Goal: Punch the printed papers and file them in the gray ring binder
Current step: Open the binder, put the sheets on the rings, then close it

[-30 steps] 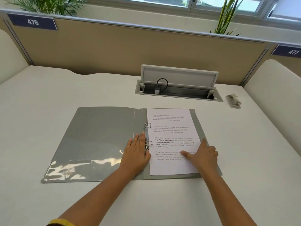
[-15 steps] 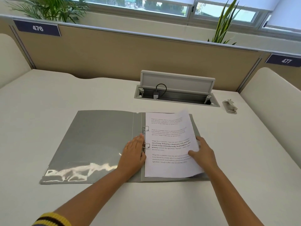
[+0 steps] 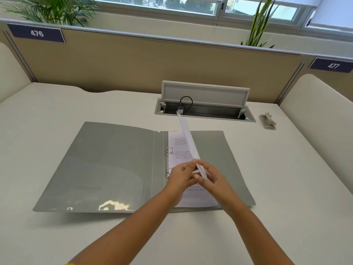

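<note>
The gray ring binder (image 3: 107, 165) lies open flat on the desk, its two metal rings (image 3: 168, 150) at the spine. Printed papers (image 3: 178, 148) sit on the rings on the right half. The top sheet (image 3: 188, 138) stands lifted, seen nearly edge-on, its far corner reaching toward the cable box. My left hand (image 3: 181, 174) and my right hand (image 3: 212, 175) meet above the papers, both pinching the lifted sheet's near edge. The hands hide the lower ring and part of the page.
A gray hole punch (image 3: 267, 121) rests at the far right of the desk. An open cable box (image 3: 205, 106) with a raised lid and a black cable sits behind the binder. Padded partitions border the desk at left, right and back.
My right hand has lifted the top sheet from flat to nearly vertical. My left hand left the spine and rings and joined it on the sheet's edge.
</note>
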Demonstrator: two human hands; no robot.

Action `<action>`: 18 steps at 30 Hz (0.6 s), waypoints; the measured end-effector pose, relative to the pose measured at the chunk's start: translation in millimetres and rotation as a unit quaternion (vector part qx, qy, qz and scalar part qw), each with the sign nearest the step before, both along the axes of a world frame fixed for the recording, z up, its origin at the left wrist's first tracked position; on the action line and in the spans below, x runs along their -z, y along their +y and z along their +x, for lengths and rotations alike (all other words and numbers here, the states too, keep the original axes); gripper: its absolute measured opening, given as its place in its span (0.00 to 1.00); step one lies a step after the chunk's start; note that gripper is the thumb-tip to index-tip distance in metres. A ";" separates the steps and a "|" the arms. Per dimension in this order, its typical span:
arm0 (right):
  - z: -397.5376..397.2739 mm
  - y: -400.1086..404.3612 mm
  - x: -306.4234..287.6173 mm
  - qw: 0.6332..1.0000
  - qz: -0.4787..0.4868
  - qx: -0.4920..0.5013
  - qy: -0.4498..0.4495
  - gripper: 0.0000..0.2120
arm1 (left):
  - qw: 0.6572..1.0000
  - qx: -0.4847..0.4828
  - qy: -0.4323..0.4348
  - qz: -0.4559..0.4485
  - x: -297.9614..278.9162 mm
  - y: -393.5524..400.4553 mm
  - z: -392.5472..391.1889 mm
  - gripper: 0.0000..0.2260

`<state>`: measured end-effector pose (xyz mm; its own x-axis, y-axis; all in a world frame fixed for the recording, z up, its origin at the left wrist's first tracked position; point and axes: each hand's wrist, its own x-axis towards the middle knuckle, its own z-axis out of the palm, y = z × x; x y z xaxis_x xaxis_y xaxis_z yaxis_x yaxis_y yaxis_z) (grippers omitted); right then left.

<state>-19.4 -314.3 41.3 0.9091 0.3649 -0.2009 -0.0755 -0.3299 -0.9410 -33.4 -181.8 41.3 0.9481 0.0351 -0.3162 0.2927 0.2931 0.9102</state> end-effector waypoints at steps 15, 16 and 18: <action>-4.6 -10.0 10.0 0.996 0.076 0.026 0.049 0.53 | 0.999 -0.008 0.008 -0.050 14.0 0.3 5.5 0.10; -4.5 -11.6 10.5 0.994 0.091 0.033 0.058 0.55 | 0.999 -0.011 0.013 -0.044 15.2 2.3 5.9 0.10; -5.1 -13.9 7.9 0.987 0.124 0.052 0.084 0.52 | 0.999 -0.019 0.026 -0.025 17.4 7.9 6.1 0.09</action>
<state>-24.5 -328.2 33.4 0.9061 0.3274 -0.2681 -0.2588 -0.0724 -0.9632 -27.3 -173.8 23.9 0.9286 0.0541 -0.3671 0.3267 0.3499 0.8780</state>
